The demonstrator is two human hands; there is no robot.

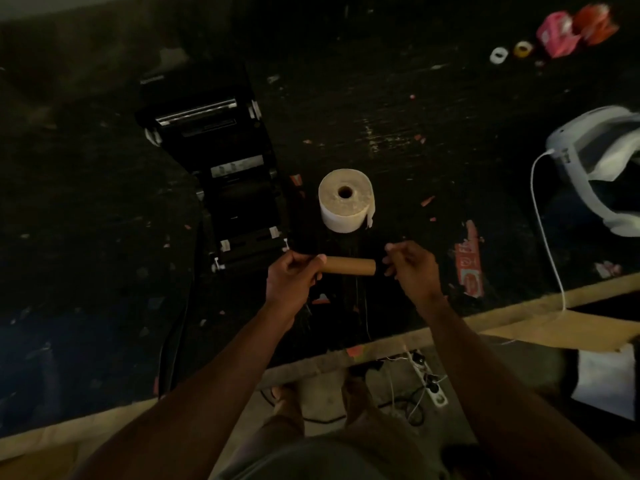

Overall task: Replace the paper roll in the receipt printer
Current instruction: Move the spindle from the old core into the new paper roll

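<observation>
My left hand (292,277) grips one end of an empty brown cardboard core (351,265), held level over the dark table. Just past the core's free end is my right hand (410,266), fingers curled; a black part may be pinched in them, too dark to tell. A full white paper roll (346,200) stands on end behind the core. To its left lies the black receipt printer (221,168), lid swung open toward the back, its paper bay dark.
A white headset (602,168) with a white cable (543,230) lies at the right. Small tape rolls (498,55) and pink and orange packets (557,34) sit at the back right. Paper scraps litter the table. A power strip (429,379) lies on the floor below the table's front edge.
</observation>
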